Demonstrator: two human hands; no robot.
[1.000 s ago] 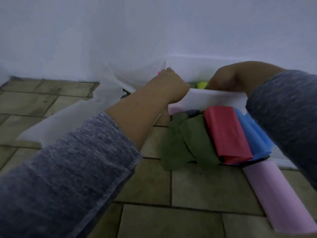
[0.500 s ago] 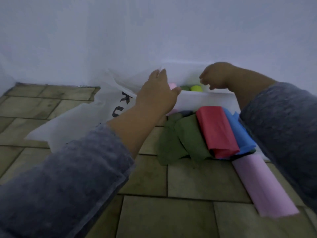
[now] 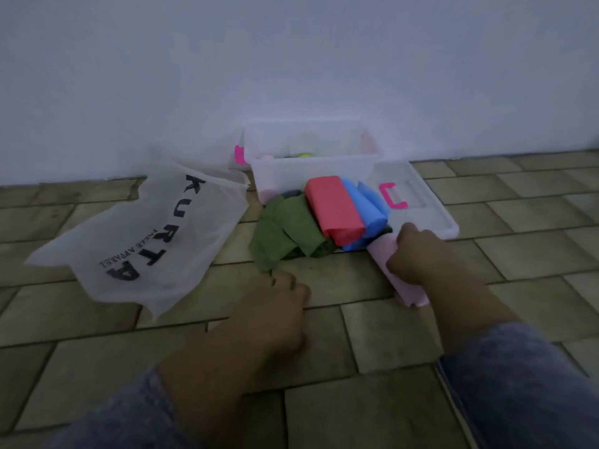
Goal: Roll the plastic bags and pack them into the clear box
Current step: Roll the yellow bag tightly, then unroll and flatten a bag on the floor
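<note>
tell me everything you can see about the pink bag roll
The pink bag roll is a pale pink, thin-looking plastic bag rolled or folded into a long, narrow, flattish bundle. It lies on the tiled floor, angled from near the blue bag towards the camera. The right hand closes over its middle, hiding that part. Its far end sits beside the clear lid; whether they touch is unclear.
</note>
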